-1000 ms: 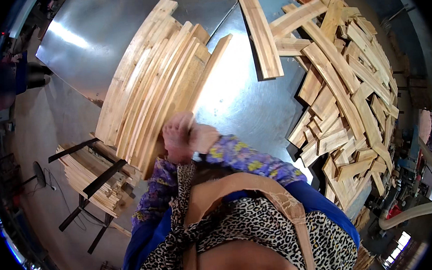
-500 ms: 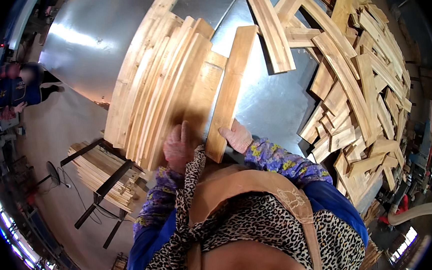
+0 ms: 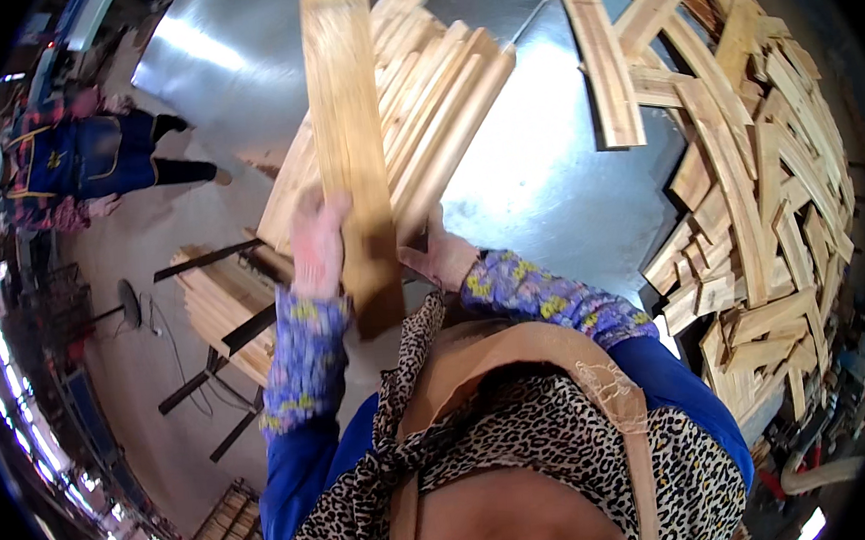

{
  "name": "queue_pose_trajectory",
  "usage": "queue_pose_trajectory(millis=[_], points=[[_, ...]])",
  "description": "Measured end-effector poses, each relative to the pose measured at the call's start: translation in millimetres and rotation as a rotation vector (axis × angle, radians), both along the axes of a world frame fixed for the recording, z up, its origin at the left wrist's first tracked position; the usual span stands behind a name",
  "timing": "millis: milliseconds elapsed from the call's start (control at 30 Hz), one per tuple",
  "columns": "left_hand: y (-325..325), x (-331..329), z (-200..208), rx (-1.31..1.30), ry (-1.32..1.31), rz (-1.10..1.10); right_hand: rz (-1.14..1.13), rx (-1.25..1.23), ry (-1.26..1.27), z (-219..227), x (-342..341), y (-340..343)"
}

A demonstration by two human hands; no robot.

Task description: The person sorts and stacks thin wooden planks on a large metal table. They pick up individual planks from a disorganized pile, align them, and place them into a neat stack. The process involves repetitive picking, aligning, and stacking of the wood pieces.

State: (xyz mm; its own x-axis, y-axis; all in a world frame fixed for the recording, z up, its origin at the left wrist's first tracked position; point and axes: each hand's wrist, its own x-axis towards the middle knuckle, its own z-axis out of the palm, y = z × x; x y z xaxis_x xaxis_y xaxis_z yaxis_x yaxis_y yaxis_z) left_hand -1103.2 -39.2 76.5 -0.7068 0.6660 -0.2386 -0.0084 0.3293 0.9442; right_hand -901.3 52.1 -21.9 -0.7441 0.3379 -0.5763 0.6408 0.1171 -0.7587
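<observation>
My left hand (image 3: 320, 240) is closed on the left edge of a long wooden board (image 3: 346, 105). It holds the board raised above the left part of a row of curved wooden slats (image 3: 441, 99), which stand side by side on a metal tabletop. The board hides some of the slats. By the near end of the rightmost slat is my right hand (image 3: 442, 256), thumb and fingers spread apart. Its thumb points toward the raised board; whether it touches the wood I cannot tell.
A large jumbled heap of wooden pieces (image 3: 737, 178) covers the table's right side. One longer plank (image 3: 598, 58) lies at the far middle of the metal tabletop (image 3: 537, 192). Below left, a dark-legged rack (image 3: 219, 295) carries more slats. Another person (image 3: 94, 158) stands at far left.
My left hand has moved from the slats to a board, now lifted over them. The separate board near my right hand no longer lies apart on the right. My right hand has shifted left.
</observation>
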Motion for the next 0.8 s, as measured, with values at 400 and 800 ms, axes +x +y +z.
queue_pose_trajectory(millis=[400, 800], points=[[151, -22, -9, 0.594, -0.368, 0.349, -0.549, -0.305, 0.503, 45, -9, 113], [82, -105, 50, -0.465, 1.496, -0.886, -0.064, 0.068, 0.209, 108, 28, 231]])
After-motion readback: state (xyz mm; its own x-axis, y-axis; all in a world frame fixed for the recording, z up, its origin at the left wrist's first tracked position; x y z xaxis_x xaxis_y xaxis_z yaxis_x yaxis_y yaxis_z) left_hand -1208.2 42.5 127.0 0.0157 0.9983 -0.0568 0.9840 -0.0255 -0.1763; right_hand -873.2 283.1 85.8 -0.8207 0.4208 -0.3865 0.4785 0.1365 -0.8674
